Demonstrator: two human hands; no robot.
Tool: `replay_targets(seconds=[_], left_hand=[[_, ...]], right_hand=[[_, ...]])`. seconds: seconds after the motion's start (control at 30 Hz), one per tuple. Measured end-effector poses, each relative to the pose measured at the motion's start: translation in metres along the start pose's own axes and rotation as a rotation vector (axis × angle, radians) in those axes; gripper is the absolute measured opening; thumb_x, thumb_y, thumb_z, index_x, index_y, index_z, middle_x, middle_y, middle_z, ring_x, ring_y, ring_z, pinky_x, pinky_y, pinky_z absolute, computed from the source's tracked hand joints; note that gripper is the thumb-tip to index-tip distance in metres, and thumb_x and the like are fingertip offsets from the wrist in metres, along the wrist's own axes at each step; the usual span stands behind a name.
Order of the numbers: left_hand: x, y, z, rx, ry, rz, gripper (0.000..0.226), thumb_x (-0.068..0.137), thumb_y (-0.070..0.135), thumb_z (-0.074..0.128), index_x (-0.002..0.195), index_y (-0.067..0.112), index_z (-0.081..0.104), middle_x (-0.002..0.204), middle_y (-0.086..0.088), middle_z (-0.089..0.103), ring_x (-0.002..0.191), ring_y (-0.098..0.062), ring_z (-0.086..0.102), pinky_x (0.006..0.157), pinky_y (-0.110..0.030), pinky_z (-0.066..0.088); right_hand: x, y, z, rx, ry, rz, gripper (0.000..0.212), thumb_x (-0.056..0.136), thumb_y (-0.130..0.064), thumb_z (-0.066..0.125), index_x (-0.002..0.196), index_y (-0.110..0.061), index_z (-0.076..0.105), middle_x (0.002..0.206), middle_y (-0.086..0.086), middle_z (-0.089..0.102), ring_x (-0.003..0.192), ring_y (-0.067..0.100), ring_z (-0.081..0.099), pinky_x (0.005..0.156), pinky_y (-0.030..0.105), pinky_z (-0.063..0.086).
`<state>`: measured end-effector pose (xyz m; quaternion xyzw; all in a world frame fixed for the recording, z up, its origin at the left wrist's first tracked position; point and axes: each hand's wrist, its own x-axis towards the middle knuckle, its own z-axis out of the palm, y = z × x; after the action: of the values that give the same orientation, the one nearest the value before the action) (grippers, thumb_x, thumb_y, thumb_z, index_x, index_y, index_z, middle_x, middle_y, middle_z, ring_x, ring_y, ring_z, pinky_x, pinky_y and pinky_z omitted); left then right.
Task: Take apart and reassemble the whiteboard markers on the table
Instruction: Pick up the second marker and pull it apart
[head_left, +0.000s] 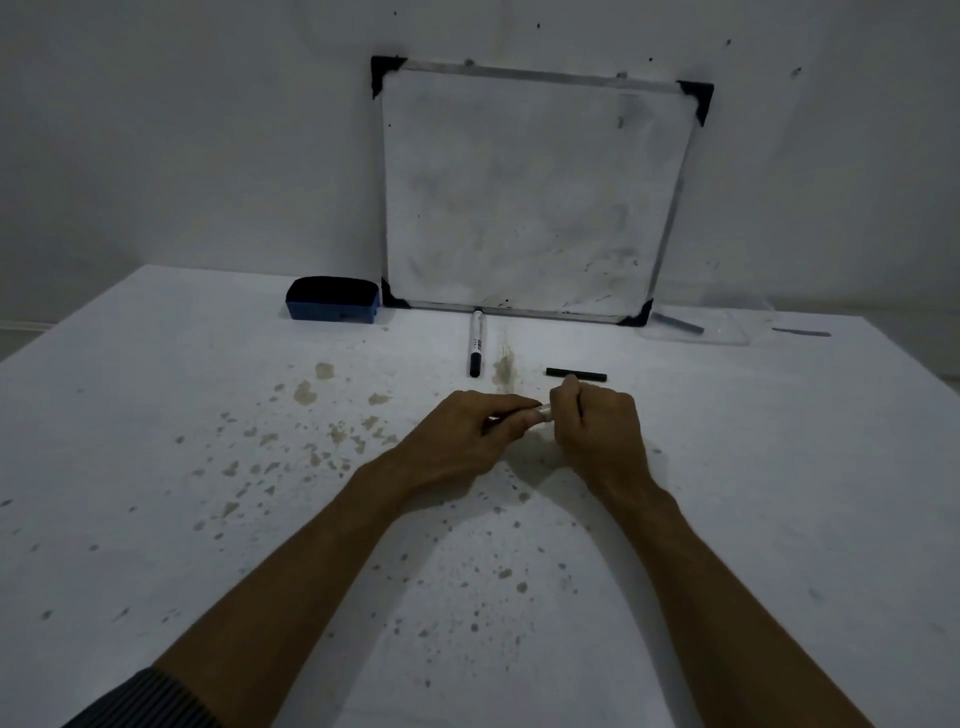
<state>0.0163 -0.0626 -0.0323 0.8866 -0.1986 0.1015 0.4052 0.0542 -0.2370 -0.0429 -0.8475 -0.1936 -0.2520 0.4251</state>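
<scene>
My left hand (470, 431) and my right hand (597, 421) meet over the middle of the table, both closed on a white marker barrel (540, 414). Only a short pale stretch of it shows between the fingers; the rest is hidden. Just behind my right hand a thin black rod (575, 374), like an ink core, lies flat on the table. A whole white marker with a black cap (476, 343) lies further back, pointing toward the whiteboard.
A small framed whiteboard (535, 187) leans on the wall at the table's back. A blue eraser (332, 305) sits to its left. A clear plastic sleeve (696, 327) with a dark stick lies at the back right. The white tabletop (260, 467) is stained.
</scene>
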Motion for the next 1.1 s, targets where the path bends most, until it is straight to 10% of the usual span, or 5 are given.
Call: replay_targets(seconds=[0.13,0.3,0.4,0.77,1.1], left_hand=[[0.001,0.003,-0.01,-0.259,-0.153,-0.218,0.033,0.102,0.036,0.057,0.127,0.022,0.073,0.079,0.013,0.071,0.051,0.004,0.058,0.05,-0.009,0.044],[-0.004,-0.01,-0.004,0.091,-0.022,0.052,0.038,0.099,0.041,0.06,0.131,0.022,0.07,0.107,0.011,0.077,0.078,0.009,0.067,0.076,-0.006,0.052],[-0.001,-0.006,-0.005,0.08,-0.078,0.0,0.036,0.102,0.036,0.057,0.132,0.019,0.069,0.107,0.008,0.078,0.08,0.011,0.064,0.073,-0.003,0.05],[-0.004,-0.017,-0.053,-0.68,-0.357,-0.481,0.041,0.103,0.041,0.049,0.121,0.015,0.075,0.065,0.004,0.041,0.047,-0.01,0.027,0.044,-0.029,0.018],[0.0,-0.011,-0.029,-0.757,-0.037,-0.446,0.028,0.107,0.022,0.051,0.122,0.003,0.065,0.086,-0.004,0.066,0.072,-0.017,0.062,0.067,-0.03,0.053]], right_hand=[[-0.001,-0.001,-0.008,0.009,-0.012,-0.105,0.06,0.103,-0.035,0.037,0.059,-0.001,0.058,0.051,0.012,0.055,0.044,0.023,0.049,0.047,0.03,0.037],[-0.005,-0.004,-0.003,-0.032,-0.266,0.219,0.062,0.109,-0.038,0.037,0.052,-0.016,0.049,0.047,-0.003,0.048,0.043,0.012,0.045,0.048,0.014,0.036],[-0.004,-0.006,-0.008,-0.125,-0.31,0.157,0.047,0.108,-0.026,0.033,0.069,-0.01,0.052,0.059,0.007,0.053,0.058,0.025,0.052,0.062,0.036,0.046],[0.004,-0.005,-0.007,-0.116,0.12,-0.248,0.048,0.106,-0.028,0.038,0.067,-0.004,0.052,0.056,0.013,0.045,0.055,0.028,0.042,0.051,0.04,0.038],[0.0,0.022,0.006,-0.213,-0.262,0.053,0.026,0.095,-0.053,0.061,0.091,-0.028,0.069,0.087,-0.01,0.065,0.088,0.014,0.057,0.084,0.041,0.051]])
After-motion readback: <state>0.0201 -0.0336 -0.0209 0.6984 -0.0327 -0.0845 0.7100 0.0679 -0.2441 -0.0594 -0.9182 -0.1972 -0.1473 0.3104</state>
